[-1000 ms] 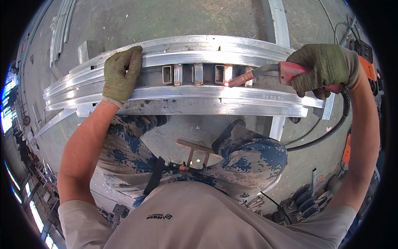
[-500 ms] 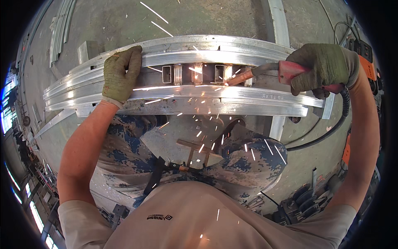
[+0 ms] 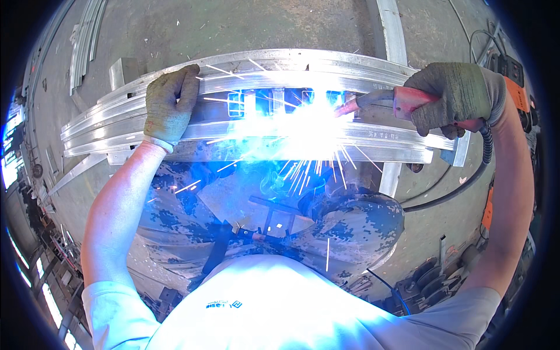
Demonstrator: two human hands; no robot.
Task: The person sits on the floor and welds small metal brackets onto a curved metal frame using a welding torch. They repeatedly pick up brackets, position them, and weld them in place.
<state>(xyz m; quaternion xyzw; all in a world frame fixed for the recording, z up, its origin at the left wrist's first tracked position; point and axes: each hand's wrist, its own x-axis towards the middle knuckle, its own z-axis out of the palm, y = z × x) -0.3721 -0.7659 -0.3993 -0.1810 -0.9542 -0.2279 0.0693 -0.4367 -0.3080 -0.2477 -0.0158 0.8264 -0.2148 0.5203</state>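
Note:
A welding torch (image 3: 410,101) with a red handle is in my gloved right hand (image 3: 458,93), fingers wrapped round it. Its tip points left into a glaring white-blue arc, and sparks spray down from there. The glare hides the weld spot and the metal around it. Long silvery metal rails (image 3: 391,137) lie across in front of me, with short square tube pieces (image 3: 235,105) set in the gap between them. Further left, my gloved left hand (image 3: 169,106) is closed over the rails, its fingertips hidden on the far side.
From the torch a black cable (image 3: 446,198) curves down on the right. An orange-and-black machine (image 3: 518,93) stands at the far right. A metal beam (image 3: 392,32) runs along the floor beneath the rails. More metal lengths (image 3: 87,44) lie at the upper left.
A bright arc has flared up at the torch tip, where only scattered sparks and glowing metal showed before. Blue light and smoke now spread over the scene. Both hands have stayed nearly still.

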